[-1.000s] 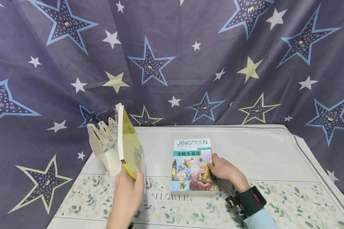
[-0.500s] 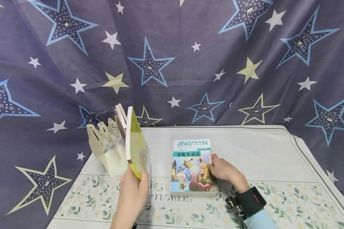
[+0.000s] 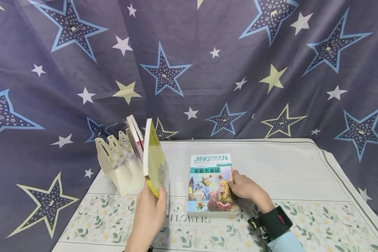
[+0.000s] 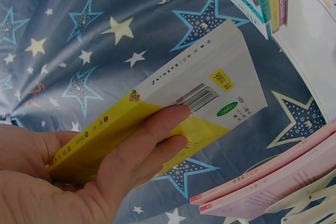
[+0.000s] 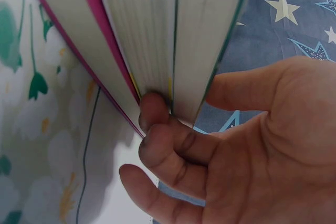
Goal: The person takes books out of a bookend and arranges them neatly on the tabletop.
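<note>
My left hand holds a yellow-and-white book upright by its lower end. In the left wrist view, fingers lie across the book's barcode side. My right hand grips the right edge of a teal-and-white storybook, the top one of a stack lying on the table. The right wrist view shows a yellow-edged book and a magenta-covered book under it. There the thumb is on the top cover and fingertips are at the page edges; how many books they grip, I cannot tell.
Left of the yellow book stands a cream slotted book rack, with pink books upright at its right end. A white, flower-printed cloth covers the table. Behind it hangs a star-patterned curtain.
My left hand has carried the yellow book rightward, away from the rack, uncovering the pink books. My right hand and the stack stay in place.
</note>
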